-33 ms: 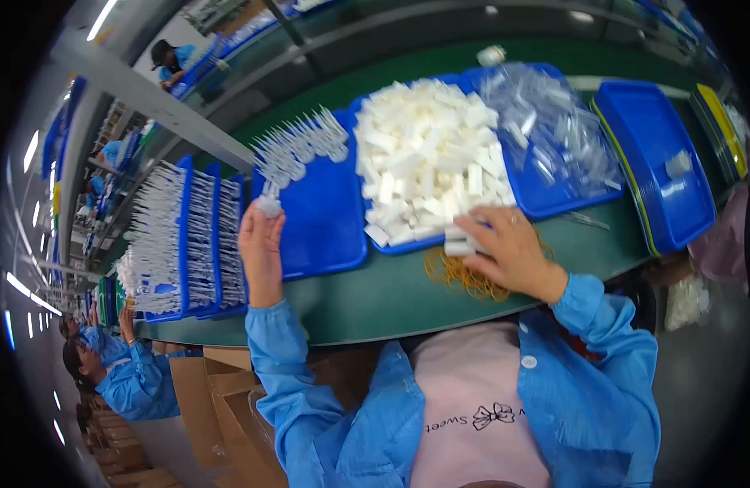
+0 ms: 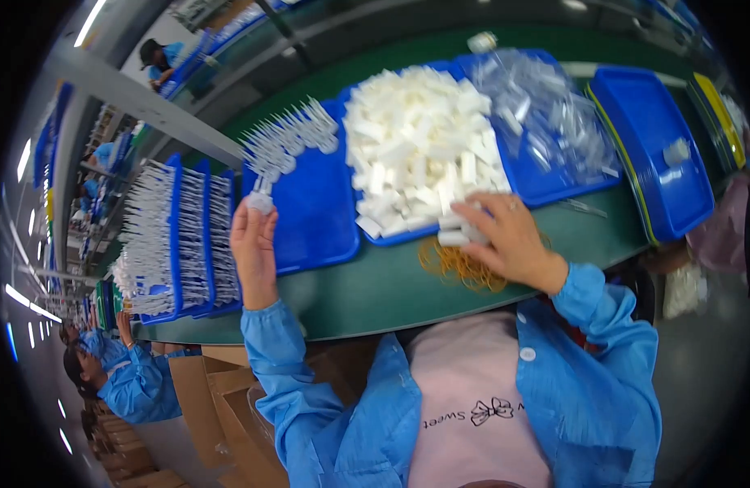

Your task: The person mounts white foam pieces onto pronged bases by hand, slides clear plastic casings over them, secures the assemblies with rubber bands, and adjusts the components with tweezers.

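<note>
My left hand [image 2: 253, 244] pinches a small white plastic piece [image 2: 261, 202] over the near-left part of a blue tray [image 2: 318, 220]. Farther back on that tray lies a row of several pale pointed parts [image 2: 289, 138]. My right hand [image 2: 505, 236] rests at the near edge of a heap of small white blocks [image 2: 423, 146] and is closed on a few of them [image 2: 456, 237]. Just below that hand, a tangle of tan rubber bands [image 2: 460, 264] lies on the green table [image 2: 375, 293].
Clear plastic bags [image 2: 545, 114] cover the tray behind my right hand. An almost bare blue tray [image 2: 659, 163] stands at the right. Upright blue trays full of white parts [image 2: 176, 236] stand at the left. A co-worker in blue [image 2: 115, 366] and cardboard boxes [image 2: 204, 398] are at lower left.
</note>
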